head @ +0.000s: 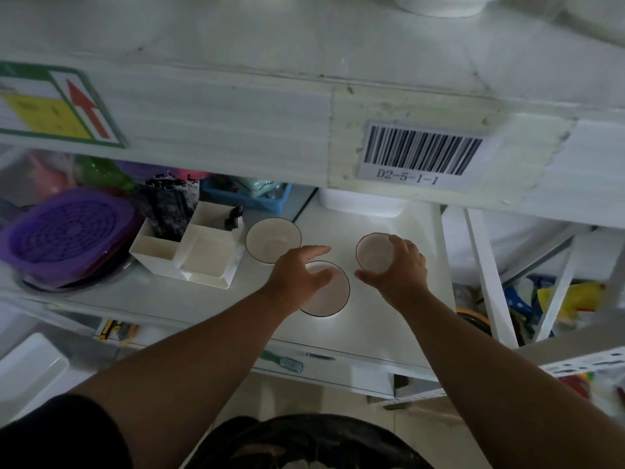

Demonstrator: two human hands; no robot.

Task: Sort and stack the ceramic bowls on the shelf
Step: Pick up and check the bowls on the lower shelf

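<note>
White shelf (389, 319) with 3 ceramic bowls. Right hand (400, 269) curls around the red-rimmed bowl (373, 252) at 2 o'clock. Left hand (297, 275), fingers spread, lies over the dark-rimmed bowl (333, 296) at centre. A third bowl (272, 240) stands at 10 o'clock beside a white organiser (189, 252).

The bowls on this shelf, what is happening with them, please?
A person is sorting three white bowls on the shelf. The right hand grips the red-rimmed bowl. The left hand rests over the near dark-rimmed bowl. The third bowl stands alone behind. Nothing is stacked yet.
</note>
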